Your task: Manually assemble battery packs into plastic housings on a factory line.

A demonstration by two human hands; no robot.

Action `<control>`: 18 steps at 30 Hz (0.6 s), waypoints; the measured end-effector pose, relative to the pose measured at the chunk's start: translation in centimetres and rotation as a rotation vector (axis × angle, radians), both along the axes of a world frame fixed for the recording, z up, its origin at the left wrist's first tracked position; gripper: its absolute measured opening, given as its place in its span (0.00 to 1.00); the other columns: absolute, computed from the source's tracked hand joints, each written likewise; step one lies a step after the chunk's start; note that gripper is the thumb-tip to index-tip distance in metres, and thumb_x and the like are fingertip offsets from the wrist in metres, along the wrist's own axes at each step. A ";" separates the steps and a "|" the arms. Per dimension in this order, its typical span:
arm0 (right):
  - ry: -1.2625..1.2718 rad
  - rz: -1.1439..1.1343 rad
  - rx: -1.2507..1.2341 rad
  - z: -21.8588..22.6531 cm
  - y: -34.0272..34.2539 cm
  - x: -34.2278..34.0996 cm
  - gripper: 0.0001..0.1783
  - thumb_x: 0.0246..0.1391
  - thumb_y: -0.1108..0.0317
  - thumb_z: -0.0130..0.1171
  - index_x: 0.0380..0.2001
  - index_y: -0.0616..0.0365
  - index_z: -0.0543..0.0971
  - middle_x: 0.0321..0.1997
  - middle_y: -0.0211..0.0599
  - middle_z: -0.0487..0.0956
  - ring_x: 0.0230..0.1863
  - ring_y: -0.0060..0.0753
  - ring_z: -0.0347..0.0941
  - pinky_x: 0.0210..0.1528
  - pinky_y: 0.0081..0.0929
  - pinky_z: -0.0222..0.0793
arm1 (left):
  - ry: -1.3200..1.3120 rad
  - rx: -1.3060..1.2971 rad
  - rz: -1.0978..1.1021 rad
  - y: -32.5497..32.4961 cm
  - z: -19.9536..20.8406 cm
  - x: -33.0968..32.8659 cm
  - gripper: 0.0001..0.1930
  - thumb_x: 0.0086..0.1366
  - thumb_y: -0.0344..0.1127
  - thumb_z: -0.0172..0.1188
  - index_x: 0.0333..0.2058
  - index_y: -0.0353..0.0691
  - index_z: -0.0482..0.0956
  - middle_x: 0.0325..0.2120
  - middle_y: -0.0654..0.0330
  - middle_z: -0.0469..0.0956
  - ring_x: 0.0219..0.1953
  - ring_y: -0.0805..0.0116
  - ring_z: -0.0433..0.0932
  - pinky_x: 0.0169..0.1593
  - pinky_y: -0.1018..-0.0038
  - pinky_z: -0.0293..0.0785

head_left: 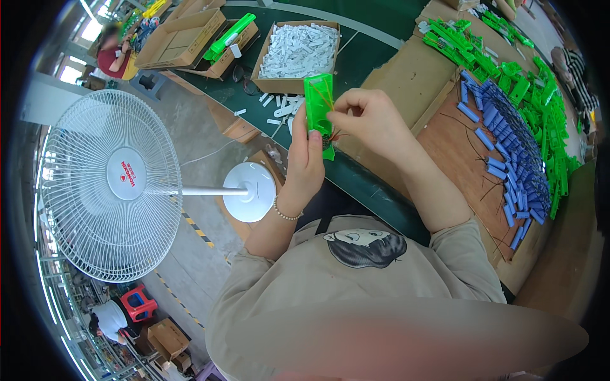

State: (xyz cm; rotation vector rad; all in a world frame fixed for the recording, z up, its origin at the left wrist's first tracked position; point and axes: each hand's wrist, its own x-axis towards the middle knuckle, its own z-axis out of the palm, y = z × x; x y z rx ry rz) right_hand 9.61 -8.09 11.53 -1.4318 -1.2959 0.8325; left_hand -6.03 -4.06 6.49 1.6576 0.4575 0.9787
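Upright over the table's front edge stands a bright green plastic housing (318, 101), long and narrow. My left hand (307, 162) is closed round its lower left side, with the thumb across its front. Thin orange and red wires (335, 134) show along the right side of the housing. At that side my right hand (365, 117) pinches, its fingertips on a thin wire; the exact grip is partly hidden. Just behind the housing, small white plastic parts (289, 106) lie loose on the green table (254, 124).
A cardboard box (264, 84) heaped with white parts stands behind my hands. Blue wired cylinders (502, 133) and green housings (540, 114) cover a brown board (454, 159) at right. More open boxes (184, 38) stand far left. A white fan (127, 174) stands left; other people are farther off.
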 end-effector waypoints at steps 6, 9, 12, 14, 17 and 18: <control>-0.240 -0.105 0.046 -2.1 -1.8 -3.0 0.09 0.43 0.67 0.60 0.20 0.64 0.77 0.22 0.44 0.76 0.27 0.42 0.74 0.31 0.35 0.69 | 0.030 0.026 0.097 0.9 -1.3 0.5 0.23 0.70 0.31 0.38 0.61 0.33 0.50 0.53 0.55 0.64 0.52 0.69 0.65 0.56 0.74 0.60; -0.387 -0.244 0.133 -3.7 -2.4 -3.6 0.11 0.44 0.64 0.59 0.16 0.60 0.75 0.22 0.43 0.75 0.29 0.49 0.72 0.35 0.41 0.66 | 0.060 -0.003 0.013 1.1 -2.0 0.8 0.24 0.67 0.28 0.41 0.61 0.33 0.51 0.52 0.55 0.64 0.51 0.70 0.66 0.55 0.75 0.61; -0.470 -0.202 0.107 -4.0 -3.8 -3.4 0.11 0.47 0.62 0.57 0.22 0.59 0.77 0.26 0.42 0.77 0.32 0.49 0.73 0.37 0.41 0.66 | 0.048 -0.099 -0.057 1.0 -3.6 0.9 0.24 0.65 0.26 0.43 0.60 0.32 0.52 0.51 0.56 0.65 0.50 0.71 0.66 0.54 0.75 0.63; -0.415 -0.174 0.044 -4.2 -4.9 -1.8 0.10 0.47 0.63 0.58 0.24 0.60 0.78 0.27 0.42 0.77 0.32 0.46 0.74 0.36 0.39 0.68 | 0.043 -0.114 -0.045 0.2 -3.6 1.6 0.23 0.65 0.25 0.42 0.59 0.34 0.53 0.46 0.55 0.68 0.42 0.70 0.71 0.48 0.73 0.70; -0.473 -0.321 -0.096 -3.2 -6.7 2.8 0.11 0.48 0.64 0.58 0.31 0.61 0.80 0.31 0.44 0.79 0.37 0.43 0.76 0.40 0.35 0.70 | -0.015 -0.457 -0.154 0.1 -3.1 1.4 0.23 0.64 0.25 0.41 0.59 0.37 0.54 0.40 0.54 0.69 0.32 0.69 0.73 0.36 0.72 0.75; -0.613 -0.449 -0.088 -3.5 -7.2 5.4 0.11 0.48 0.65 0.58 0.32 0.61 0.80 0.32 0.45 0.79 0.38 0.44 0.76 0.41 0.35 0.70 | -0.067 -0.444 -0.135 0.4 -3.9 1.4 0.22 0.64 0.25 0.40 0.58 0.39 0.55 0.37 0.53 0.70 0.25 0.68 0.73 0.27 0.72 0.76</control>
